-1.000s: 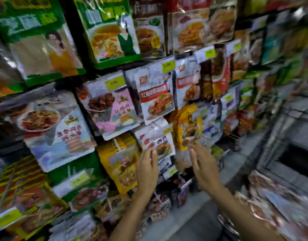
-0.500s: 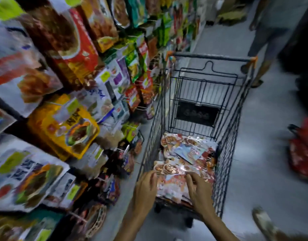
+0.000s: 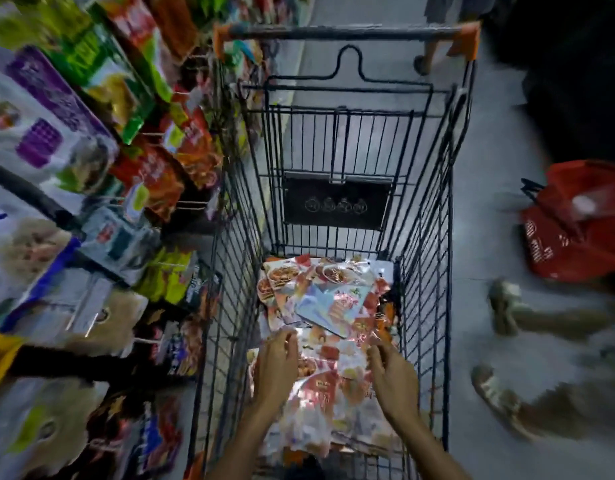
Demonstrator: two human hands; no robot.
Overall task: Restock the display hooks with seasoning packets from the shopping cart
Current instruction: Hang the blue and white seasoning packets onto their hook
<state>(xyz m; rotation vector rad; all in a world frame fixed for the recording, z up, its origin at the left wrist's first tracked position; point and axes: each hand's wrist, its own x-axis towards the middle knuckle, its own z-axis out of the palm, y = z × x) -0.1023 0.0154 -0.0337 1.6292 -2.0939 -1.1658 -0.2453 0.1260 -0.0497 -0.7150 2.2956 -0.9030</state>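
At the near end of the cart, the fingers of the left hand are loosely curled and close together, tips down on the packet heap. I cannot tell whether they pinch a packet. The fingers of the right hand are likewise curled at the heap's right side, and I cannot tell their grip either. The seasoning packets lie in a loose heap on the floor of the shopping cart, under both hands and just beyond them. The display hooks, loaded with hanging packets, stand just left of the cart. On the floor to the right, I see a red basket and another person's feet.
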